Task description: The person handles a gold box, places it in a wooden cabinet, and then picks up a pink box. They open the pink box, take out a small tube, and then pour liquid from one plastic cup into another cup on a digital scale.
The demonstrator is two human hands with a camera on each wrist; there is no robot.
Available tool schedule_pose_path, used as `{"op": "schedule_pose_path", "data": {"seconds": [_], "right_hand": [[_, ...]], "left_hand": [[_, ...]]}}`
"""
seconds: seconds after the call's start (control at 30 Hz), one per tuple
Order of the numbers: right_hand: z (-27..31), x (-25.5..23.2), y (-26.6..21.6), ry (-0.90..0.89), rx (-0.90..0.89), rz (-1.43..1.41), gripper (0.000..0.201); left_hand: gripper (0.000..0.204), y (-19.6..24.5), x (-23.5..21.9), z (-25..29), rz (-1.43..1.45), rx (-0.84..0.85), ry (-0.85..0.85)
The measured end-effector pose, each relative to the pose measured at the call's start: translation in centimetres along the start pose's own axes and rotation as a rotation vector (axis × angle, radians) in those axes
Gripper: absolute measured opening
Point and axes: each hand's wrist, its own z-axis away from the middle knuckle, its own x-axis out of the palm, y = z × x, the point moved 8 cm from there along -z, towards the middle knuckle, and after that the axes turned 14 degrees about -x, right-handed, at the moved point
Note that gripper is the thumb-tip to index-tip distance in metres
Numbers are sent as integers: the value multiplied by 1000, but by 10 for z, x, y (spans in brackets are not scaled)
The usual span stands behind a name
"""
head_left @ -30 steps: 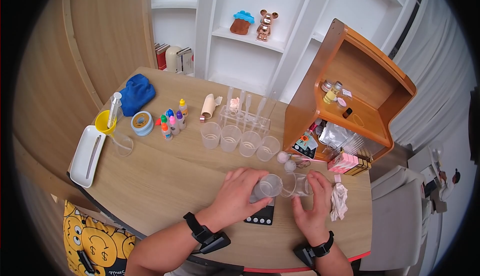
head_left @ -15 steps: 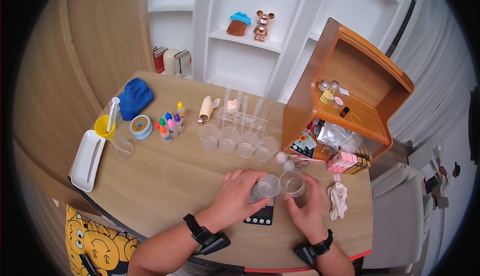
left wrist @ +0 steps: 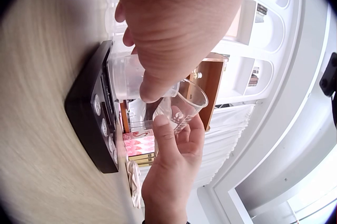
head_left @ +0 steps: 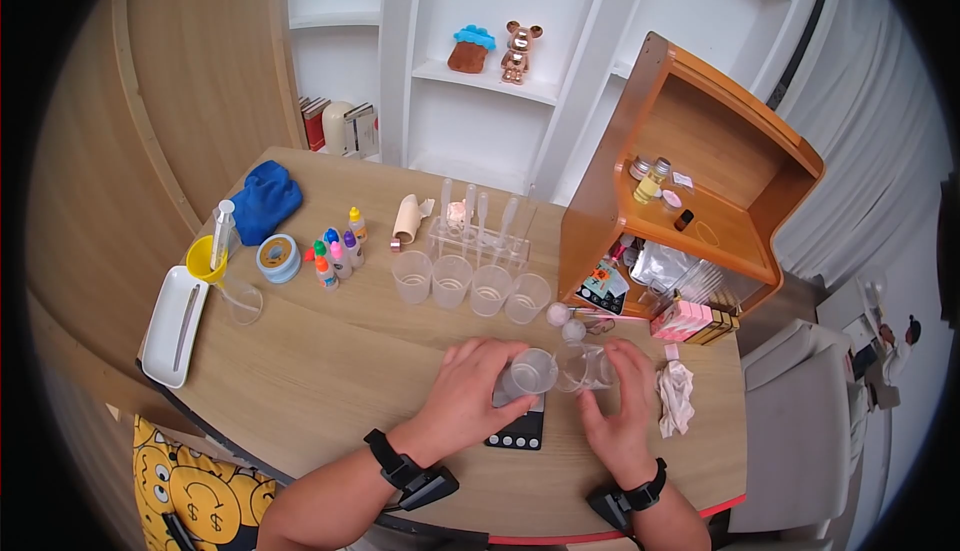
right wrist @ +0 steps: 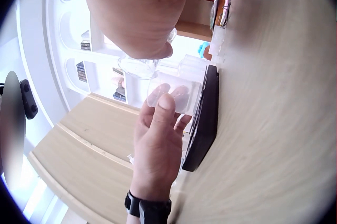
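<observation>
My left hand (head_left: 462,391) curls its fingers and thumb round a translucent plastic cup (head_left: 531,372). This cup stands upright over the black digital scale (head_left: 518,433), its base at the scale's top in the left wrist view. A clear glass beaker (head_left: 590,367) with printed marks is in my right hand (head_left: 622,406), thumb on one side and fingers on the other. The beaker (left wrist: 194,96) leans sideways, its mouth toward the cup, rim right at the cup's rim. In the right wrist view the left thumb lies across the cup (right wrist: 176,91).
Several plastic cups (head_left: 451,281) line up behind the hands, before a rack (head_left: 490,243) with droppers. Small colored bottles (head_left: 340,254), a tape roll (head_left: 278,258) and a white tray (head_left: 160,356) lie left. A wooden shelf unit (head_left: 600,166) and crumpled tissue (head_left: 676,401) are at right.
My right hand first brought the beaker more upright, then tipped it sideways toward the cup again. The left hand and its cup have stayed almost in place; the head view has shifted slightly.
</observation>
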Motion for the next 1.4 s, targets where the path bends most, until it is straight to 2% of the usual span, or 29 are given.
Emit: {"op": "schedule_pose_path", "data": {"seconds": [0.43,0.63,0.73,0.8,0.9,1.0,1.1,1.33,1.4], "right_hand": [[-2,-2,-4,8,-33,5,70],[-3,1,-4,-45,-21,61,68],[6,12,8,-77,68,3,68],[21,24,27,-103,253,-147,68],[31,35,39,-144,345,-229,68],[26,35,37,-209,255,-103,68],[27,36,40,-192,207,-57,71],[30,29,41,-220,220,12,82],[25,23,30,-338,194,22,90]], "left_hand": [[62,-4,1,-1,-1,-19,-21],[61,-3,1,-1,14,-12,-16],[59,-1,1,-1,4,-1,-13],[59,0,0,-1,3,0,-17],[60,0,0,-1,1,2,-20],[62,2,-1,-1,12,-4,-11],[63,0,0,-1,31,-18,-5],[63,2,-1,-1,2,-33,-19],[65,1,1,-2,-10,-27,-26]]}}
